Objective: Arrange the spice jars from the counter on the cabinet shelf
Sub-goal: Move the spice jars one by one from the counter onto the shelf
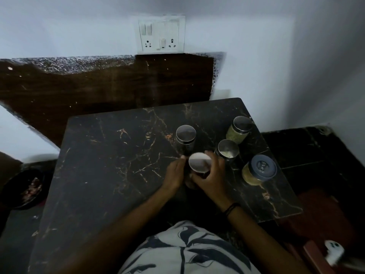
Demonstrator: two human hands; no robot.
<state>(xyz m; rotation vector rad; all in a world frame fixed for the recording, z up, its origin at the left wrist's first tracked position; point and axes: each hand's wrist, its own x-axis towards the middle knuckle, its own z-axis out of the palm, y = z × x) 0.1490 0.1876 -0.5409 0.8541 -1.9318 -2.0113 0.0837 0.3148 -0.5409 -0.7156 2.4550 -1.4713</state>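
Several spice jars stand on the right half of a dark marble counter (110,155). Both hands clasp a dark jar with a pale round lid (199,162) near the counter's middle: my left hand (174,173) on its left side, my right hand (212,175) wrapped round its right side. Just behind stands a dark jar with a steel lid (185,135). To the right are a small steel-lidded jar (228,150), a jar of green spice (240,128) and a blue-lidded jar of yellow spice (259,169). No cabinet shelf is in view.
A wall with a switch and socket plate (161,35) rises behind the counter above a dark wood panel (118,84). A dark bowl (22,187) sits low on the left, off the counter. A white object (333,252) lies at the bottom right.
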